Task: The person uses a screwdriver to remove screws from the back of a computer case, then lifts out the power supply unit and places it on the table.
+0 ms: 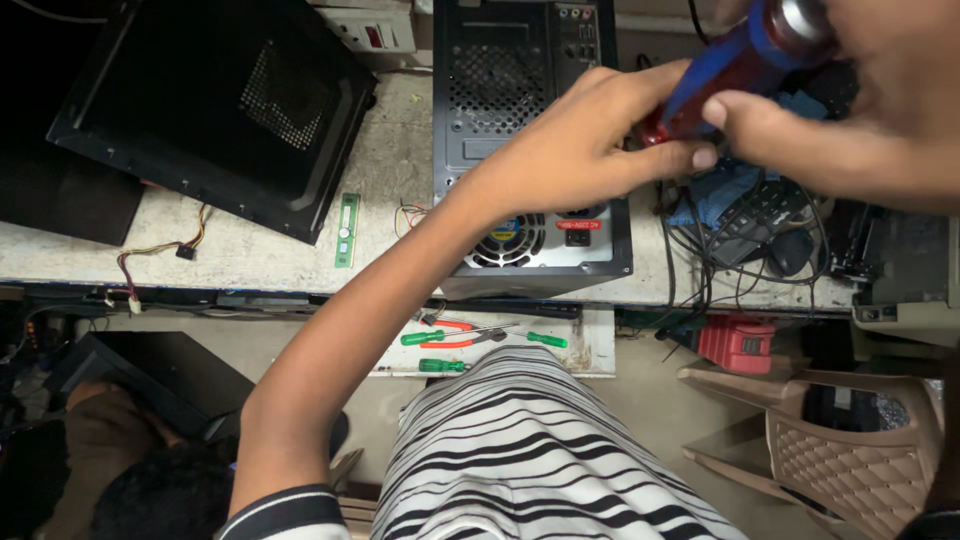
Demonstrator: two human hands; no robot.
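Left hand (575, 145): fingers pinched on the red lower end of a blue-handled tool (725, 70).
Right hand (860, 120): wrapped around the tool's upper end, close to the camera.
Tool position: above the open computer case (530, 150) on the bench (400, 180).
Case contents: fan grille, power supply.
Shelf (590, 350): green-handled screwdrivers (440, 337), pliers.

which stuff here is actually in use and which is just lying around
In use:
left hand
right hand
blue and red screwdriver
computer case

Lying about:
green-handled screwdrivers
green memory stick
black side panel
red box
plastic chair
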